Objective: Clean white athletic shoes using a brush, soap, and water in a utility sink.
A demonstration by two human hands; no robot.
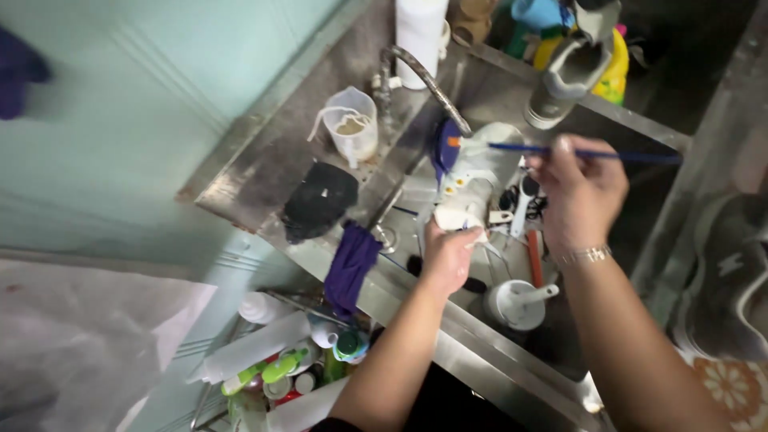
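Note:
My left hand (448,258) grips a white sneaker (474,182) with a purple tongue over a steel sink (480,336). My right hand (580,192) pinches a thin blue brush handle (608,154), held level above the shoe, its tip near the shoe's upper. A bracelet sits on my right wrist. The brush's bristle end is blurred.
A curved tap (424,76) arches over the sink. On the drainboard lie a black insole (320,200), a plastic measuring jug (350,124) and a purple cloth (350,268). A grey shoe (570,76) stands on the far ledge. A white cup (516,304) sits in the sink; bottles (280,360) cluster below left.

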